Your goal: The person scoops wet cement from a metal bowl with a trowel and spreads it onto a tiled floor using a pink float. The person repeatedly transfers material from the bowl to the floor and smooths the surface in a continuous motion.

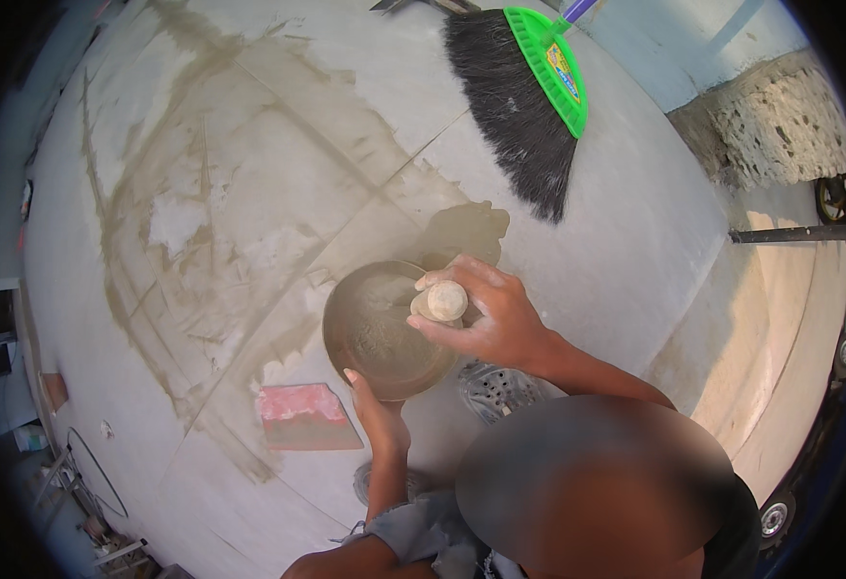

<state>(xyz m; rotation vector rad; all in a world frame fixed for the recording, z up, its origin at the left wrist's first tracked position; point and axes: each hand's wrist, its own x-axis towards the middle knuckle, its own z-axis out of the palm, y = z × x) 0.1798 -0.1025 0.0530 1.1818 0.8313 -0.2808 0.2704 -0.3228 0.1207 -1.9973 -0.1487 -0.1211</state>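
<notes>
Round metal bowl [380, 333], smeared inside with grey-brown paste, sits low over the tiled floor [249, 145], held between both hands. The left hand [377, 410] comes up from below and grips the near rim, fingers curled against the bowl's outer wall with the thumb on the edge. The right hand [486, 314] reaches in from the right side, closed around a pale rounded handle [442, 301] whose knob end pokes out above the fist; what is at its lower end is hidden inside the bowl.

Just left of the left hand, a pink pad [302, 417] lies flat on the floor, dusted with the same paste. Beside the right forearm, a round drain cover [500, 389] with small holes is set into the floor. Wide brownish streaks of wet paste run along the tile joints to the upper left. Well apart, at the top, a broom [519, 96] with black bristles and a green head lies on the floor. A rough stone block [780, 121] stands at the upper right.
</notes>
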